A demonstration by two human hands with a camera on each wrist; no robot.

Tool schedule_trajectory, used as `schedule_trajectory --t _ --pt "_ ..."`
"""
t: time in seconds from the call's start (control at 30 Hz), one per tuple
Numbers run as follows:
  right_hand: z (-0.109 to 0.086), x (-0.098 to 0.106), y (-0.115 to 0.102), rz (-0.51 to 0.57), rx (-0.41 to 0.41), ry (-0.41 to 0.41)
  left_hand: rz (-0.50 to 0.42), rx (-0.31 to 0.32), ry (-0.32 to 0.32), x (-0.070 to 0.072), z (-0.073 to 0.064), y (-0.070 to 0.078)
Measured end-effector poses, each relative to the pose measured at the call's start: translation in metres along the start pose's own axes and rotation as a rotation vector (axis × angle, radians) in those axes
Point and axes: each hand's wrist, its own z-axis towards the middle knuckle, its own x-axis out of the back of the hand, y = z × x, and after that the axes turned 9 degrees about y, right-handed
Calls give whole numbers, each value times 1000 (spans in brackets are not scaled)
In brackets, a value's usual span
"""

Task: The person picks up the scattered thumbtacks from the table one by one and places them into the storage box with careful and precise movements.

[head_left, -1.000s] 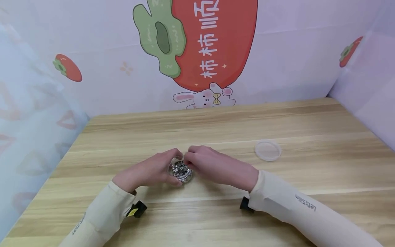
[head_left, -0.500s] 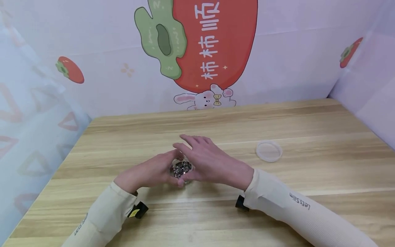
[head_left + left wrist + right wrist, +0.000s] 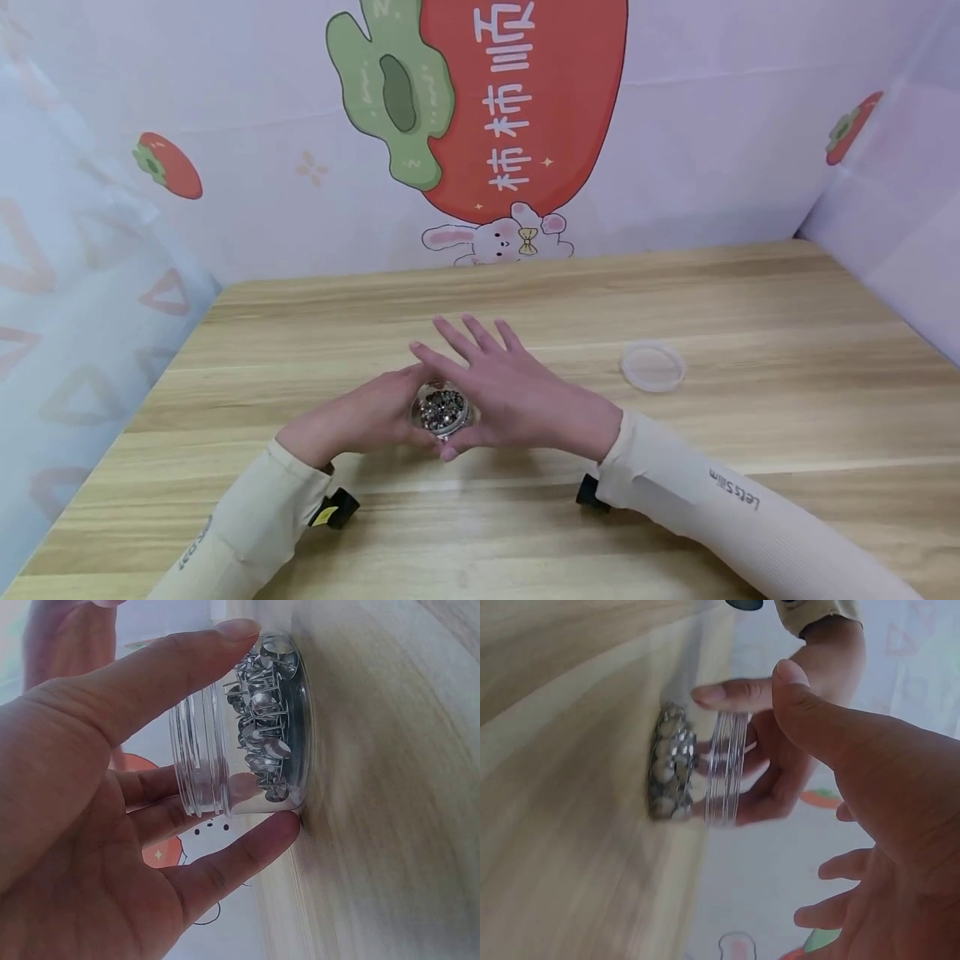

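Note:
A clear round jar [image 3: 199, 761] with a threaded neck stands uncapped on the table, holding many silver thumbtacks [image 3: 259, 712] at its bottom. My left hand [image 3: 371, 412] grips it from the left, thumb on the near side and fingers round the far side. Over the right side of its mouth is my right hand [image 3: 517, 400], fingers spread and mostly straight, with nothing held in it. In the right wrist view, the right thumb [image 3: 802, 712] is close to the jar's neck and overlaps the left hand behind it.
A clear plastic lid [image 3: 652, 367] lies on the wooden table [image 3: 525, 533] to the right of the hands. A printed cloth backdrop [image 3: 262, 208] rises behind the table, with side walls at left and right. Both wrists carry small black cameras.
My right hand has gone from curled fingers at the jar's mouth to widely spread fingers over its right side. The left hand keeps the jar in the same place.

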Motion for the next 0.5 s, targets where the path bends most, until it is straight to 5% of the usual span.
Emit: schedule_trajectory --t 0.17,0.5 --pt "-26 9 27 16 -113 -27 -2 26 -1 3 0 2" --pt "-106 39 99 -19 -318 50 -5 78 -15 1 1 3"
